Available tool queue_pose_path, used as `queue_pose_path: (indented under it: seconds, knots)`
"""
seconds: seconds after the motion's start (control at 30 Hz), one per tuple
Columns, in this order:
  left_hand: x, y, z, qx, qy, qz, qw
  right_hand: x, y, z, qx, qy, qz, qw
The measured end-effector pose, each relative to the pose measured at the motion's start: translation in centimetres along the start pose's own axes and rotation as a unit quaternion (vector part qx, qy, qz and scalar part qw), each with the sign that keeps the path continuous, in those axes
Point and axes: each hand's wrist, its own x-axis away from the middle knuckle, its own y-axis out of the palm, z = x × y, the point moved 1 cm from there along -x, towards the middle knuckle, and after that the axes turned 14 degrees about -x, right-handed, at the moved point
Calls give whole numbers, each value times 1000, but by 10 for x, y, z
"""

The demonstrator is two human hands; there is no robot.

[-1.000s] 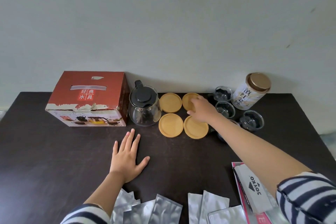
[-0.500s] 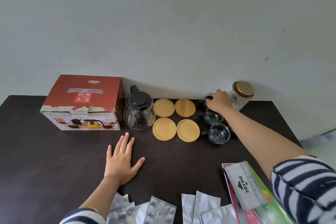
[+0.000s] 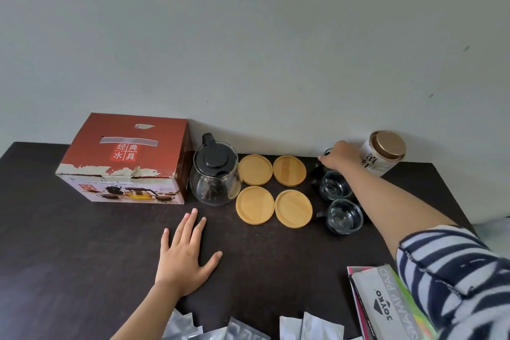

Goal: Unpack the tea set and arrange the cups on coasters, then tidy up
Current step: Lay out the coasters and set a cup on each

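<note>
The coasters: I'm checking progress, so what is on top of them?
Nothing: all four coasters are bare. Two glass cups stand beside them; the right hand covers a third cup.

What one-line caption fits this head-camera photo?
Right hand grasps the far glass cup beside four empty bamboo coasters; left hand rests flat on the table.

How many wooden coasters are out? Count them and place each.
4, in a square right of the glass teapot: back-left, back-right, front-left, front-right. All bare; none looks hidden.
</note>
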Motion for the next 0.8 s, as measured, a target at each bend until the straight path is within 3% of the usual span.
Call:
queue_pose_path:
  seconds: [0.47,0.8]
  knots:
    - [0,-4,-2,-6,-1,-6,1000,24,-11,-35,-3,-65,36,997]
    - [0,-8,-1,1,1,-14,1000,81,44,-102,-77,-211,-55,973]
